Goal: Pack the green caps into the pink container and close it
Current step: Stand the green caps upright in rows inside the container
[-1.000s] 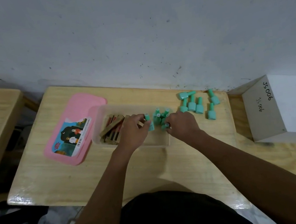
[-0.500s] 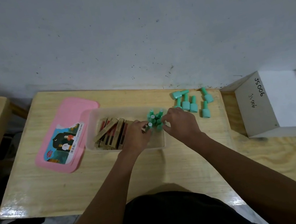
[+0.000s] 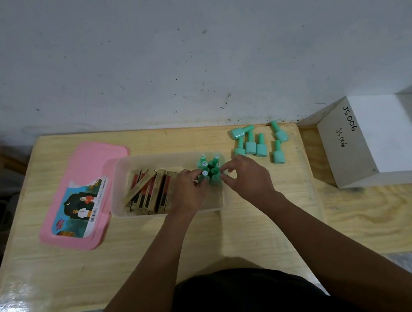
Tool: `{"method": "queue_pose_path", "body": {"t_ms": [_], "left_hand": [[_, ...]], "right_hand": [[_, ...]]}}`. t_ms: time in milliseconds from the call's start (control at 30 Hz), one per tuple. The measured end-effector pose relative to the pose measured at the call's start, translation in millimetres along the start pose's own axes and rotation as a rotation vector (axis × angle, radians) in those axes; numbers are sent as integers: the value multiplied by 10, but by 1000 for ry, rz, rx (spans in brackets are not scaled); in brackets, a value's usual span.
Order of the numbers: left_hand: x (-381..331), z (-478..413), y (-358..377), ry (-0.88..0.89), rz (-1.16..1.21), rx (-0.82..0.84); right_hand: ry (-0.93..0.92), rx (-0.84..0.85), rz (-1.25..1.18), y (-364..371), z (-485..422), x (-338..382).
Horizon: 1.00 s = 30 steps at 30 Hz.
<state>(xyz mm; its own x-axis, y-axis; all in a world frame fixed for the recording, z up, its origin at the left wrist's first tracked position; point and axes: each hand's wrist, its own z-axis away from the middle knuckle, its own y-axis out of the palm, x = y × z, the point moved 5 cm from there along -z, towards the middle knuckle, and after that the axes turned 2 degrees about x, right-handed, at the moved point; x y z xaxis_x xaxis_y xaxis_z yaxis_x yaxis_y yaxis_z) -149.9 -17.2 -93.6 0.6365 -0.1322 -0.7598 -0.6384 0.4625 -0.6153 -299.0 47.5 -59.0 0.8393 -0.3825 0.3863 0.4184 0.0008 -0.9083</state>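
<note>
While both hands work inside the container (image 3: 162, 159), a tight cluster of upright green caps (image 3: 210, 168) stands at its right end. Their long axes are vertical, wide bases down, and the narrow tips, some with small round white labels, point up at the camera. The left hand (image 3: 191, 187) reaches in from the near side, and its curled fingers pinch the nearest cap on the cluster's left. The right hand (image 3: 246, 176) meets the cluster from the right: thumb and curled fingers close on a cap there, the index finger raised slightly above it.

The container's left part holds slim gold and red boxes (image 3: 148, 191), leaning against one another with their long axes running roughly from the near wall to the far wall. Its pink lid (image 3: 73, 202) lies flat on the wooden surface (image 3: 135, 260), just left of the container, picture label up.

Six loose green caps (image 3: 256, 144) sit on the surface to the right of the container, near the wall. One lies on its side, wide end to the left; the others show narrow ends towards the wall, and whether they stand or lie cannot be told. Farther right sits a white box (image 3: 374, 141) marked JS006.
</note>
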Motion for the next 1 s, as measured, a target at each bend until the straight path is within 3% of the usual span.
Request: {"method": "queue_pose_path", "body": {"t_ms": [600, 800, 1000], "left_hand": [[58, 5, -34, -70, 36, -50], [-384, 133, -213, 133, -46, -226], [-1069, 38, 169, 304, 64, -91]], "right_hand": [[75, -28, -143, -125, 42, -202], [258, -135, -232, -369, 144, -817], [479, -86, -352, -337, 147, -1560]]}}
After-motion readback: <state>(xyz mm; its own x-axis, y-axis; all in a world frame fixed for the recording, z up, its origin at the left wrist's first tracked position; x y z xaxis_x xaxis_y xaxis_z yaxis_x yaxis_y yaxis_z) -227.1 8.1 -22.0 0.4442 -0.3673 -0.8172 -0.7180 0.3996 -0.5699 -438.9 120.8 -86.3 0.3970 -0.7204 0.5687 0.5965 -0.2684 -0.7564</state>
